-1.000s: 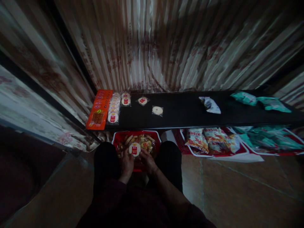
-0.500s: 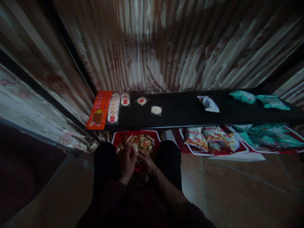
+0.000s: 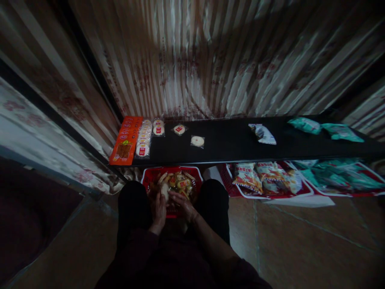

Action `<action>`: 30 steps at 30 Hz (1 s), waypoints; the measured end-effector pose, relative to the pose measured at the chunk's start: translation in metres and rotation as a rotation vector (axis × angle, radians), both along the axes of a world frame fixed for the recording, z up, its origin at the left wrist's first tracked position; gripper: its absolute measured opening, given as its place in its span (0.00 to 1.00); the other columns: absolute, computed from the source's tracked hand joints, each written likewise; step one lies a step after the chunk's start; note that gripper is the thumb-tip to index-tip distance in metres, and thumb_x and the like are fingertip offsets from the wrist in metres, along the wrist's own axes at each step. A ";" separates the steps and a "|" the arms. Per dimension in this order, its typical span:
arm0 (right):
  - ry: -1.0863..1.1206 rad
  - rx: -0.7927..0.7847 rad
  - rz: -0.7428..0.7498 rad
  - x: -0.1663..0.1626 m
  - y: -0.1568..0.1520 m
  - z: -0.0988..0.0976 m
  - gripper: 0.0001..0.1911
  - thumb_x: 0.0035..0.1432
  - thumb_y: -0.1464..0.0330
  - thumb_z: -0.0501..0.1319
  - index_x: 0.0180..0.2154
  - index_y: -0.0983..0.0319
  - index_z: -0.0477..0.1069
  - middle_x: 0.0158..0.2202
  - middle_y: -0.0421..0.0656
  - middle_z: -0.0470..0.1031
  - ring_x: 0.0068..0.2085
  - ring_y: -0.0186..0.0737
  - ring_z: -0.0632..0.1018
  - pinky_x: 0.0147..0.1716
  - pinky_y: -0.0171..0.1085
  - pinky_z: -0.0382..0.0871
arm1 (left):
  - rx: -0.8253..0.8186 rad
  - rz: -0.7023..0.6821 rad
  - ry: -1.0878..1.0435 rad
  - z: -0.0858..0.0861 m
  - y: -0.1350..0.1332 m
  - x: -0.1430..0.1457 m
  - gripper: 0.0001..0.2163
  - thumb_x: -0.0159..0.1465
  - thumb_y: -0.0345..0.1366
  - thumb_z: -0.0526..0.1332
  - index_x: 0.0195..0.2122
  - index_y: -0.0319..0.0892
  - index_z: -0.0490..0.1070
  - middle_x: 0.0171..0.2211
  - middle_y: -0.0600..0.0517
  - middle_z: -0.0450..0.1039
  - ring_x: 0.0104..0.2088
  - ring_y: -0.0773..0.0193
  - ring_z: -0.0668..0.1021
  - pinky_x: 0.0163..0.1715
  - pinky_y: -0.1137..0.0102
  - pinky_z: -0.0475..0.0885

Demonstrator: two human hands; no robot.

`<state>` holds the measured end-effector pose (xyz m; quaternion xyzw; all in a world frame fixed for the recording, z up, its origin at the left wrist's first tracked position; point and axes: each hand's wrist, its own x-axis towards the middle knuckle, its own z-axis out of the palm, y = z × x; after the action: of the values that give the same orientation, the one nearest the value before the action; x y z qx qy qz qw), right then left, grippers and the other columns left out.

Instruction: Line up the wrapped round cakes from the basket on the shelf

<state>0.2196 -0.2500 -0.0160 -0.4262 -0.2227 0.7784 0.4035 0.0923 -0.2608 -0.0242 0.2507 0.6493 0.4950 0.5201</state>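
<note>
Between my knees stands a red basket [image 3: 197, 176] with a white rim, holding several wrapped snacks [image 3: 183, 184]. Over its near left part, my left hand [image 3: 159, 210] grips a pale round cake in a clear wrapper [image 3: 165, 190]. My right hand [image 3: 184, 202] meets the same cake from the right, its fingers together and closed against it; the fingertips are dim. On the black shelf [image 3: 225, 142] beyond, similar wrapped cakes [image 3: 142, 150] form an overlapping column beside an orange snack packet [image 3: 124, 140]. Further cakes lie apart, among them a plain white one [image 3: 197, 141].
A white-and-dark packet [image 3: 264, 134] and two green bags [image 3: 343, 132] lie along the shelf. Under its right part are a basket of orange-and-white snack bags [image 3: 248, 176] and another of green bags [image 3: 339, 174]. Striped curtains [image 3: 186, 60] hang behind; a metal post [image 3: 90, 68] rises left.
The cake has turned in my hands; its red label no longer shows. My left hand has shifted slightly left and down. The items on the shelf stay as they were.
</note>
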 end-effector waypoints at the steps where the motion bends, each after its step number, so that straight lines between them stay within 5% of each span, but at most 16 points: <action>1: 0.002 0.006 -0.009 0.000 0.000 -0.001 0.23 0.38 0.58 0.72 0.40 0.56 0.77 0.39 0.41 0.79 0.42 0.41 0.76 0.43 0.39 0.65 | 0.000 0.026 -0.015 -0.001 0.001 -0.001 0.24 0.57 0.51 0.58 0.49 0.41 0.67 0.48 0.41 0.73 0.37 0.60 0.79 0.29 0.70 0.74; 10: 0.039 -0.011 -0.117 -0.002 0.005 -0.010 0.24 0.35 0.60 0.73 0.38 0.56 0.77 0.42 0.42 0.79 0.42 0.41 0.77 0.40 0.37 0.66 | -0.088 0.201 -0.300 0.000 0.006 -0.013 0.18 0.55 0.45 0.61 0.43 0.40 0.69 0.33 0.49 0.76 0.30 0.64 0.79 0.25 0.73 0.72; 19: 0.062 0.023 -0.095 -0.002 0.006 -0.013 0.23 0.36 0.61 0.73 0.38 0.59 0.78 0.31 0.41 0.78 0.31 0.35 0.74 0.35 0.37 0.66 | -0.168 0.227 -0.360 0.009 0.006 -0.011 0.13 0.58 0.41 0.58 0.38 0.38 0.71 0.29 0.47 0.76 0.26 0.64 0.78 0.22 0.72 0.71; 30: -0.001 -0.018 -0.120 -0.004 0.007 -0.014 0.23 0.34 0.60 0.74 0.37 0.55 0.77 0.33 0.39 0.78 0.35 0.38 0.77 0.37 0.38 0.68 | -0.168 0.246 -0.408 0.005 0.007 -0.013 0.12 0.58 0.38 0.60 0.40 0.36 0.71 0.31 0.46 0.77 0.26 0.63 0.78 0.22 0.72 0.71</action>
<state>0.2153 -0.2433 -0.0301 -0.4426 -0.1901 0.7546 0.4456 0.0792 -0.2538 -0.0196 0.0205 0.5951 0.5395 0.5953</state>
